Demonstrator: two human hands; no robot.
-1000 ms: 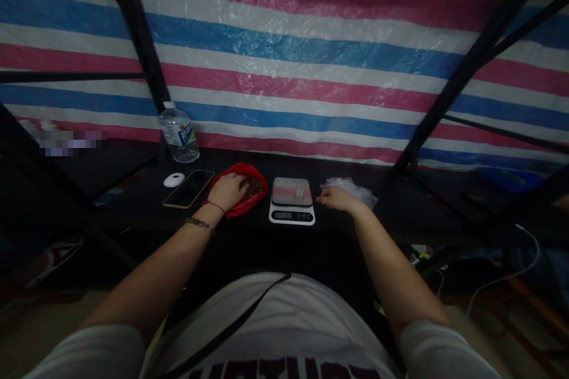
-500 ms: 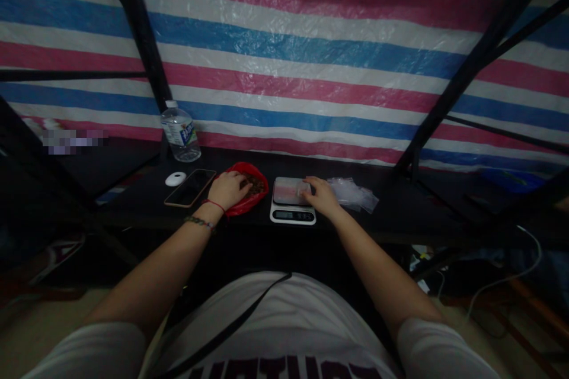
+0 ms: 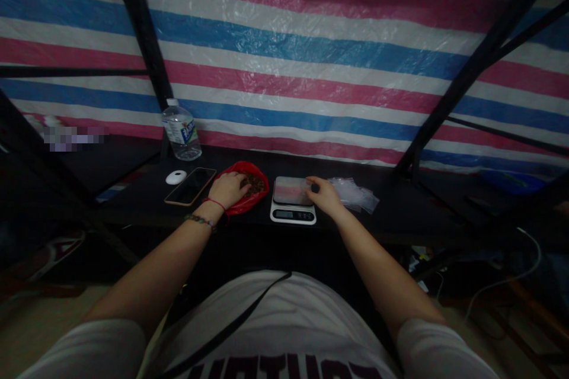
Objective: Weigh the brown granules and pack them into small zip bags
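My left hand (image 3: 225, 189) reaches into an open red plastic bag (image 3: 242, 208) of small brown pieces (image 3: 255, 184). Its fingers lie spread over the pieces, with the tips partly hidden. To the right, a white digital kitchen scale (image 3: 293, 215) has a flat, shiny weighing plate (image 3: 291, 190); the display figures are too small to read. My right hand (image 3: 325, 195) is at the plate's right edge, thumb and forefinger apart, with nothing I can make out between them. Beside this hand lie several clear plastic bags (image 3: 355, 195).
Left of the red bag are a phone (image 3: 191, 185), a small white rounded case (image 3: 176, 177) and a clear bottle (image 3: 182, 131). Black metal posts (image 3: 146, 41) rise at both sides of the black table (image 3: 400, 207). A striped plastic sheet (image 3: 288, 71) hangs behind.
My right hand has shifted slightly right on the scale's edge. A small clear shape by its fingertips on the plate no longer shows. My left hand stays over the brown pieces.
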